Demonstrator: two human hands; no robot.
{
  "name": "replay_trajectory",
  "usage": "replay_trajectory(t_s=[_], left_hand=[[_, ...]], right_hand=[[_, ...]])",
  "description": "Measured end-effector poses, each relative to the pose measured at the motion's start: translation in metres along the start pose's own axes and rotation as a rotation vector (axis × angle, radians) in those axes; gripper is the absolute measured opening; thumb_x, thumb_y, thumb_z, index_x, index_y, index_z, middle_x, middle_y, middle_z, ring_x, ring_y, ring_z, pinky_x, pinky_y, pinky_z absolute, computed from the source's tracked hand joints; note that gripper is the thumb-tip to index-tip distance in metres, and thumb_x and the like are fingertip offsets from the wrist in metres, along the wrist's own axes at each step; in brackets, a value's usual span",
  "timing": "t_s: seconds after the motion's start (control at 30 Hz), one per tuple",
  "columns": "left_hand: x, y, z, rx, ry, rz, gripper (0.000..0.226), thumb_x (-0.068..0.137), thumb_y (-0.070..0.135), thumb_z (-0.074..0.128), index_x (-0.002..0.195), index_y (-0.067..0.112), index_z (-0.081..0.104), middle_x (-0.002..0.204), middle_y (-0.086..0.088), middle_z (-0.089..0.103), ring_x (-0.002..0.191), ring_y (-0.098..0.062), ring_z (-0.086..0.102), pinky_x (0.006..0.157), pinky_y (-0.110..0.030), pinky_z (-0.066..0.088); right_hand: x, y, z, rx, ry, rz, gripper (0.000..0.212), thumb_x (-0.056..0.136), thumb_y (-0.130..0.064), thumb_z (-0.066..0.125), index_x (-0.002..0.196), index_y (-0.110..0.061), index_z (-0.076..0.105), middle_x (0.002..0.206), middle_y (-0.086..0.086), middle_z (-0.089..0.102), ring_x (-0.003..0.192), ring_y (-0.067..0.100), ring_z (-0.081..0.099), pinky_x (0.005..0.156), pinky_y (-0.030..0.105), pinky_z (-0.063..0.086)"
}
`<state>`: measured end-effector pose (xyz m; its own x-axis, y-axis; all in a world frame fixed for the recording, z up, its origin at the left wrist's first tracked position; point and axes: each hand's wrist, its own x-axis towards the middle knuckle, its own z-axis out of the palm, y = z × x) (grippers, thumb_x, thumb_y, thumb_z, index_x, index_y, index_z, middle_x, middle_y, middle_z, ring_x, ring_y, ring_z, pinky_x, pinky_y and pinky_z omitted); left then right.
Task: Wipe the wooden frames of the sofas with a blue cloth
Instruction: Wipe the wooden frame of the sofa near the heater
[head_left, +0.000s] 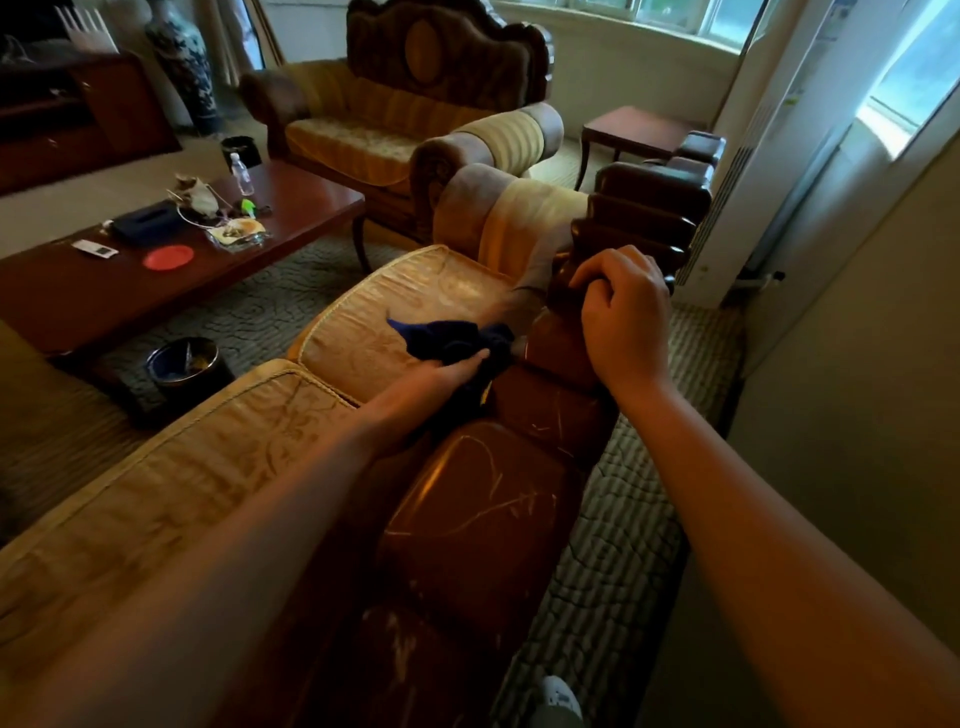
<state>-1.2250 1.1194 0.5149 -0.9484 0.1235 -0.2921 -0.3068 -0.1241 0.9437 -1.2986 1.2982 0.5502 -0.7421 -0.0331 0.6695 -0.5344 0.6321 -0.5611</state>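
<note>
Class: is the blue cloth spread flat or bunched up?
Bunched: the blue cloth sits crumpled in folds under the left hand, against the wooden frame.

Directly beyond the right hand (626, 312): stepped, glossy dark brown carved wooden frame (644, 218) rising and blocking forward passage. To its right: open drop to striped grey-green carpet (623, 530), bounded by plain beige wall (852, 415). Left of the left hand (441, 376): flat gold patterned seat-back cushions (395, 312), free room above. Ahead of that hand: bunched dark blue cloth (457, 338), then rounded striped tan padded armrest (514, 218) closing the gap. Farther left: long reddish wooden coffee table (291, 208), well apart.
</note>
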Motion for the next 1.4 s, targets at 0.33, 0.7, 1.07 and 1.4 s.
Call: replay_trajectory(t_s=[0.33, 0.7, 1.07, 1.4], left_hand=[[0.038, 0.033, 0.042, 0.069, 0.043, -0.023, 0.029, 0.103, 0.029, 0.035, 0.116, 0.012, 0.056, 0.097, -0.002, 0.057, 0.095, -0.017, 0.054, 0.060, -0.013, 0.048], [0.013, -0.015, -0.004, 0.026, 0.135, -0.037, 0.029, 0.091, 0.040, 0.058, 0.105, 0.018, 0.069, 0.095, -0.004, 0.071, 0.090, -0.019, 0.067, 0.088, -0.035, 0.052], [0.048, 0.030, 0.032, 0.126, 0.067, -0.084, 0.033, 0.098, 0.043, 0.045, 0.091, 0.015, 0.064, 0.070, -0.003, 0.071, 0.068, -0.015, 0.068, 0.077, -0.034, 0.055], [0.004, 0.017, 0.031, -0.013, 0.119, -0.098, 0.027, 0.100, 0.024, 0.043, 0.081, 0.018, 0.061, 0.062, -0.004, 0.062, 0.053, -0.013, 0.061, 0.061, -0.026, 0.048]], right_hand=[[-0.001, -0.001, -0.002, 0.036, 0.026, 0.018, 0.030, 0.085, 0.001, 0.041, 0.073, -0.008, 0.066, 0.080, -0.007, 0.055, 0.083, 0.009, 0.050, 0.075, 0.000, 0.030], [-0.002, 0.001, 0.000, 0.034, 0.039, 0.004, 0.029, 0.084, 0.001, 0.041, 0.073, -0.008, 0.066, 0.080, -0.002, 0.059, 0.085, 0.010, 0.051, 0.074, 0.001, 0.031], [-0.003, 0.005, 0.001, 0.082, 0.083, 0.017, 0.030, 0.085, 0.002, 0.042, 0.069, -0.009, 0.065, 0.076, -0.007, 0.055, 0.080, 0.005, 0.048, 0.079, 0.001, 0.029], [-0.002, 0.005, -0.002, 0.132, 0.109, 0.021, 0.031, 0.083, 0.002, 0.041, 0.064, -0.007, 0.064, 0.074, 0.006, 0.063, 0.080, 0.015, 0.055, 0.075, 0.004, 0.033]])
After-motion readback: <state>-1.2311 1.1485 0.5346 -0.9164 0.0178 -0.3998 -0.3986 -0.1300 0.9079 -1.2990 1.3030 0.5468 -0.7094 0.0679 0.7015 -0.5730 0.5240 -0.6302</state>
